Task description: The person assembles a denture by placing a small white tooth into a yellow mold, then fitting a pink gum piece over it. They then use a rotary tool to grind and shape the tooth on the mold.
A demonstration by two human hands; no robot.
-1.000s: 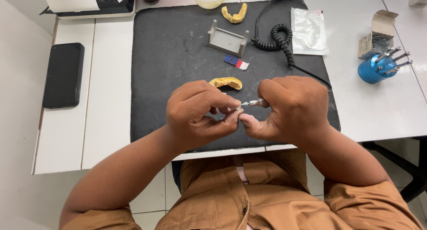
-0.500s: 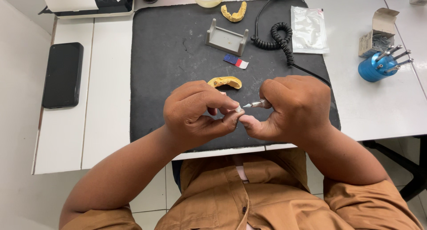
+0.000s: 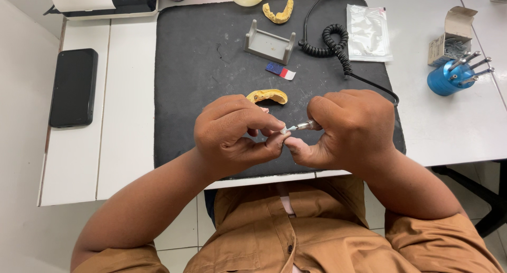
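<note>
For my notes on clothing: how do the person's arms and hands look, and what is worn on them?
Both hands, left and right, are bare: no gloves, rings or watch visible. The forearms are bare too. Brown sleeves of a buttoned shirt end near the elbows.

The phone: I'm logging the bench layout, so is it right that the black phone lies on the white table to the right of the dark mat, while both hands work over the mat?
Not quite. In the head view the black phone lies left of the dark mat, not right. The rest stands: it rests on the white table, and the left hand and right hand work over the mat.
</note>
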